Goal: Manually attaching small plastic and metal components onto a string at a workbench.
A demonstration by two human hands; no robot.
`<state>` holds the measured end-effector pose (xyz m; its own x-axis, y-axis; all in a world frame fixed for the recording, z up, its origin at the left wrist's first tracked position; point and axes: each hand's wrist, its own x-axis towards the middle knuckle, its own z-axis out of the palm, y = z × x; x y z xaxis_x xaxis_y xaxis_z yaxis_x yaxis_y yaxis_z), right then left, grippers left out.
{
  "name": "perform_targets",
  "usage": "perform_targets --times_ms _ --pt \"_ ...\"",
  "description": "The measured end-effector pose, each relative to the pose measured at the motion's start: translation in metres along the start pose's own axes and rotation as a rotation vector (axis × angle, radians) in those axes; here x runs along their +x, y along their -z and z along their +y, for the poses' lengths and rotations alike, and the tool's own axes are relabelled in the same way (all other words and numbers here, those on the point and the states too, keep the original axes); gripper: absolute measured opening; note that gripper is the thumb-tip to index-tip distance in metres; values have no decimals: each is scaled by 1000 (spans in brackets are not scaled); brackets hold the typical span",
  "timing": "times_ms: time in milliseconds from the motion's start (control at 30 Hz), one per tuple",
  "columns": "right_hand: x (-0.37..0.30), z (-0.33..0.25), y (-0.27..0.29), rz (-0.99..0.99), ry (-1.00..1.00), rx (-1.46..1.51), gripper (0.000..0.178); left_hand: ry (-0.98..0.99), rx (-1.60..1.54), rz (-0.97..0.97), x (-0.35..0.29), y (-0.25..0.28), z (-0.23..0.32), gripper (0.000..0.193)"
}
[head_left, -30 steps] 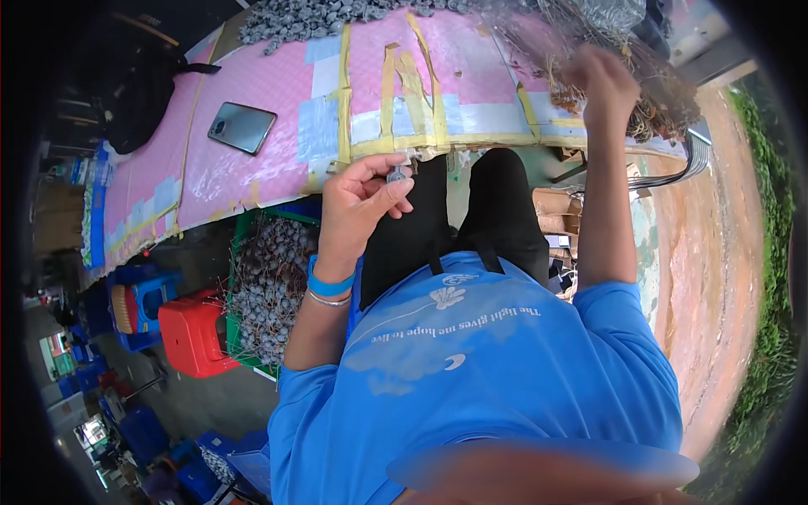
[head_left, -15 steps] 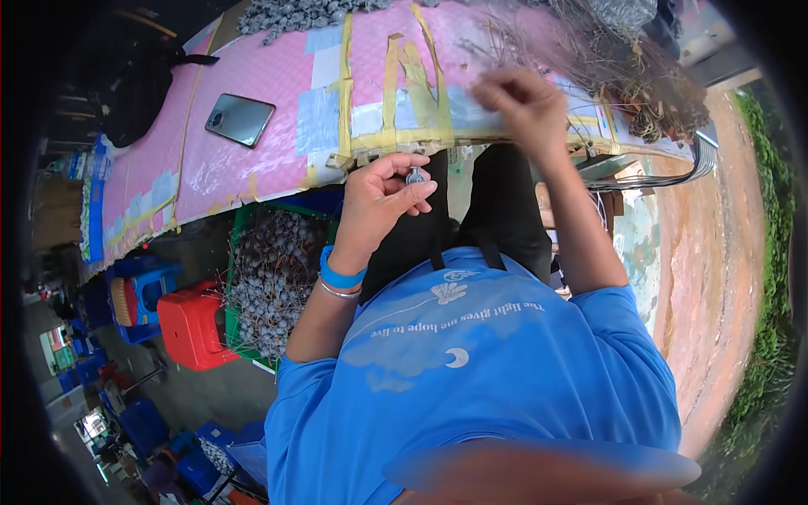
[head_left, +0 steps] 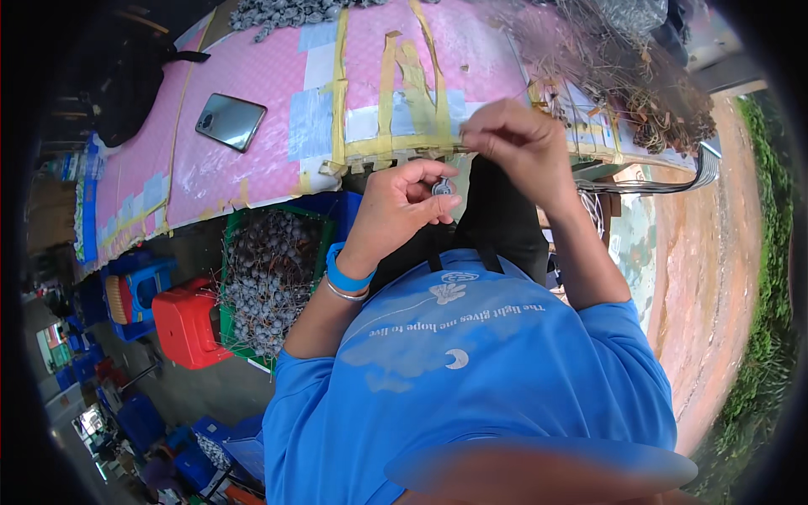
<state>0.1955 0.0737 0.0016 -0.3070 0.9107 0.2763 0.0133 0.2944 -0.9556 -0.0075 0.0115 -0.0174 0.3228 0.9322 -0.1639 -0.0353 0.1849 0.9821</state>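
A small grey round piece (head_left: 443,187) is pinched between the thumb and fingers of my left hand (head_left: 402,209), just off the table's front edge. My right hand (head_left: 523,150) is raised to the right of it and a little higher, thumb and fingertips pressed together. Whatever those fingertips hold, if anything, is too thin or small to make out. The two hands are apart. Similar grey pieces (head_left: 282,13) are heaped at the far edge of the pink-covered table (head_left: 244,67). A tangle of thin brown stems or wires (head_left: 644,93) covers the table's right end.
A phone (head_left: 231,122) lies on the table's left part, with a black bag (head_left: 126,93) beyond it. Under the table's left side stand a green crate (head_left: 225,324) full of grey round pieces with thin stems and a red stool (head_left: 187,328). Cables (head_left: 682,181) hang at the right.
My right hand has come down and slightly left, nearer my left hand. My left hand has shifted right and slightly down, still holding the grey piece. The view has shifted slightly.
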Motion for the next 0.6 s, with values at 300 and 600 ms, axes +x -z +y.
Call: perform_targets --times_ms 300,600 --pt "-33 4 10 301 -131 424 30 13 -119 -60 9 -6 -13 37" --pt "-48 -4 6 81 -603 605 51 -130 -160 38 20 -22 -11 41"
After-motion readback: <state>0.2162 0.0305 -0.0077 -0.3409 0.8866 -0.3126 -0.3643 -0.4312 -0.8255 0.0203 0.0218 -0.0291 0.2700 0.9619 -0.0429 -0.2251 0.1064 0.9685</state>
